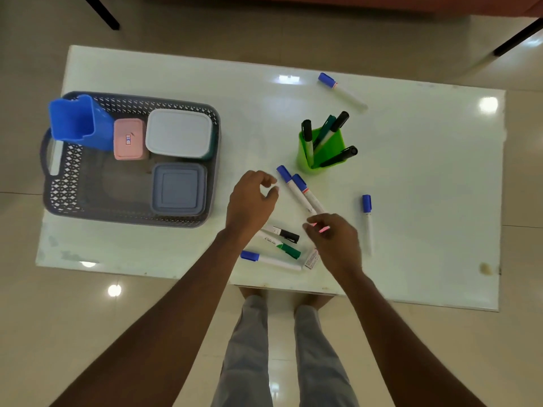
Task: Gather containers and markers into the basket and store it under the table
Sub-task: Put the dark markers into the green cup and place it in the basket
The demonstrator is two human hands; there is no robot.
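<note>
A grey perforated basket (pixel 73 183) sits at the table's left and holds a blue cup (pixel 79 121), a pink box (pixel 129 139), a white lidded box (pixel 179 133) and a grey-blue lidded box (pixel 178 189). A green cup (pixel 323 154) with several black and green markers stands mid-table. My right hand (pixel 335 242) pinches the tail ends of two blue-capped markers (pixel 299 190). My left hand (pixel 252 201) hovers beside their caps, fingers curled apart and holding nothing. Black (pixel 283 233), green (pixel 282 248) and blue-capped (pixel 270 259) markers lie near the front edge below my hands.
Two more blue-capped markers lie loose, one at the far side (pixel 340 91) and one at the right (pixel 367 221). The white table (pixel 426 171) stands on a glossy tiled floor. My legs and feet (pixel 282 333) are at its front edge. Dark furniture legs (pixel 517 39) show behind.
</note>
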